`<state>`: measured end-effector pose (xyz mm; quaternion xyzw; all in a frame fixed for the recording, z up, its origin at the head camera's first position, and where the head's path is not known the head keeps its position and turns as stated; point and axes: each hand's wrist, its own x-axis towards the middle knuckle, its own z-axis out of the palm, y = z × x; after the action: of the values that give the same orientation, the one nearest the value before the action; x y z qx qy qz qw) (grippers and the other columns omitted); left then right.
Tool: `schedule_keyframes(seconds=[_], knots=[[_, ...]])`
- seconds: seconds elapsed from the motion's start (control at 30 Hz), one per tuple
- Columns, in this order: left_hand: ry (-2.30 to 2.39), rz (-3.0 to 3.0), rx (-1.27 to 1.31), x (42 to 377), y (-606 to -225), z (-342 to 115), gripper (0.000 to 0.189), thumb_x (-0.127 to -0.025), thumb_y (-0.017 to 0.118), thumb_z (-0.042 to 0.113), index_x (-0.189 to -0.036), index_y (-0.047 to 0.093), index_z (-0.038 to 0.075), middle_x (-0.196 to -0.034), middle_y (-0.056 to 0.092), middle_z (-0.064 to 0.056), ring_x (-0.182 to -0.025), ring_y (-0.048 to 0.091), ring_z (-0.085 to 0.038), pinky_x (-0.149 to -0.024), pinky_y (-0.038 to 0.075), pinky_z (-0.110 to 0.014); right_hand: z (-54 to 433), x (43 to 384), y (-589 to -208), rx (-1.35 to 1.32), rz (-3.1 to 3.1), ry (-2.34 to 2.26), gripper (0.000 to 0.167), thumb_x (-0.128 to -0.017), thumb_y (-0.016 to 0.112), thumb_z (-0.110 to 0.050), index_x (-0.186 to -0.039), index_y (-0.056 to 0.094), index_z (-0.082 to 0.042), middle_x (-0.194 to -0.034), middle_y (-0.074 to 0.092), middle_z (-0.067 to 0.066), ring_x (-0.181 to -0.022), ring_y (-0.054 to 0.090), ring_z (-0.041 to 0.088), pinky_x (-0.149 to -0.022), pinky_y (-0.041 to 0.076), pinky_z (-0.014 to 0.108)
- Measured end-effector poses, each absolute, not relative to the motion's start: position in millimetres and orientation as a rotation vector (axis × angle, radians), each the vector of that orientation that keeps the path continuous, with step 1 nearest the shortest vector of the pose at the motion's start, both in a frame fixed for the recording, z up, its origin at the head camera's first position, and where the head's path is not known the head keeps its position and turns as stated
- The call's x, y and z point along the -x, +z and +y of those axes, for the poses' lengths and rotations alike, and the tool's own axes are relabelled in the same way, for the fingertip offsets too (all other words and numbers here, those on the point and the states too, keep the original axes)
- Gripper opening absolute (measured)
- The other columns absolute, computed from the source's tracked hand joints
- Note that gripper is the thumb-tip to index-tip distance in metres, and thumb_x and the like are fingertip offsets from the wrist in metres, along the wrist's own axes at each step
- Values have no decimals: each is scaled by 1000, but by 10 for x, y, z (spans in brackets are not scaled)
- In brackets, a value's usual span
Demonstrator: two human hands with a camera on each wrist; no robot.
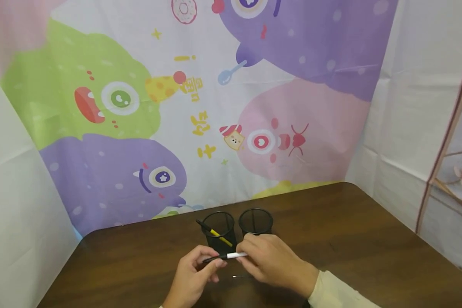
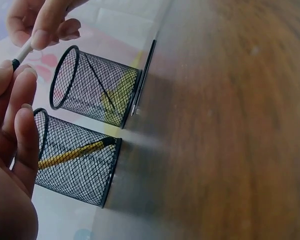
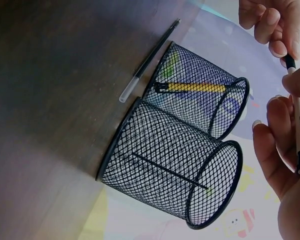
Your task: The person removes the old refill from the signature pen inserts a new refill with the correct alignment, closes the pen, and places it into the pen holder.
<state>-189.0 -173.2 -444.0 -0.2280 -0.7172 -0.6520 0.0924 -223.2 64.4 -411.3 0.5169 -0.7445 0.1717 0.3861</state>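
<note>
Between both hands is a white pen [image 1: 236, 255] with a black grip section. My left hand [image 1: 192, 273] pinches its black end between thumb and fingers. The white barrel is gripped by my right hand [image 1: 269, 259], and in the right wrist view the barrel [image 3: 299, 117] lies across that palm, its black end toward the wrist. Below the hands, a thin pen refill [image 3: 149, 61] with a dark tube and a clear end lies on the table, partly hidden by my right hand in the head view.
Two black mesh pen cups stand side by side just beyond the hands. The left cup [image 1: 212, 244] holds a yellow and black pen [image 1: 220, 236]; the right cup [image 1: 256, 233] is partly hidden by my right hand. A cartoon-printed cloth [image 1: 211, 179] hangs behind the brown table [image 1: 138, 256].
</note>
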Motion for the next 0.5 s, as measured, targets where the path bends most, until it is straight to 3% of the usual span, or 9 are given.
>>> schedule_keyframes(seconds=[0.2,0.5], knots=[[-1907,-2112,728,1888,-4420,-1720,15,-92,69,-1,-101,59,-4,-87,73,-19,-60,64,-12,-54,58,-34,638,2246,-4096,-1318,-1880,396,6,-95,66,-23,-92,67,-18,-79,53,-13,-61,44,-1,-55,35,14],[-1837,-2137,780,1901,-4427,-1727,13,-93,68,1,-103,59,-1,-88,74,-17,-61,65,-12,-54,58,-35,649,2249,-4100,-1331,-1871,352,13,-100,61,-25,-96,70,-18,-78,54,-13,-61,46,-1,-57,35,15]])
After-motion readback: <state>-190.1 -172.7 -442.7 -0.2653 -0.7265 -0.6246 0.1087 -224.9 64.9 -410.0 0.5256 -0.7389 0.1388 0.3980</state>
